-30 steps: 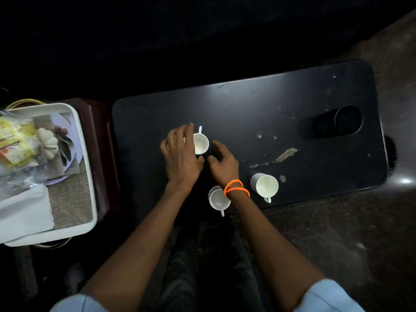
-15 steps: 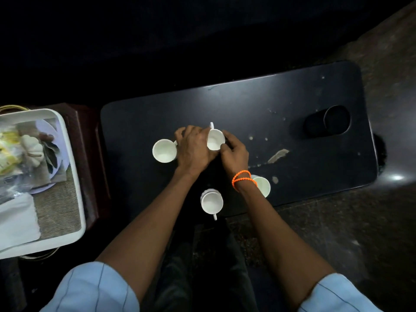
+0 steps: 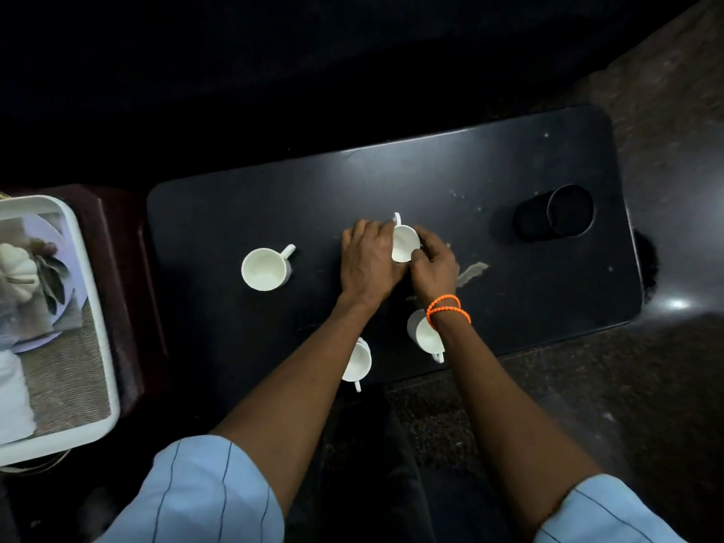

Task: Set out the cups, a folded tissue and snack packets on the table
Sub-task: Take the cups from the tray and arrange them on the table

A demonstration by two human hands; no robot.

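On the black table (image 3: 391, 182), my left hand (image 3: 368, 260) and my right hand (image 3: 433, 264) both grip a white cup (image 3: 403, 244) near the middle, handle pointing away from me. A second white cup (image 3: 264, 268) stands free to the left, handle to the right. Two more white cups sit near the front edge: one (image 3: 358, 362) partly under my left forearm, one (image 3: 425, 335) partly under my right wrist. A white tissue (image 3: 13, 397) lies in the white tray (image 3: 102, 331) at the far left. No snack packets are clearly visible.
A black cylindrical holder (image 3: 556, 215) lies on its side at the table's right. Pale scuff marks (image 3: 472, 270) spot the tabletop right of my hands. The tray rests on a dark red stool (image 3: 125, 260) and also holds a white pumpkin ornament (image 3: 19, 264) on a plate.
My hands have slid the gripped cup to the right along the table. The left cup, earlier hidden under my left hand, now stands free. The view has shifted right.
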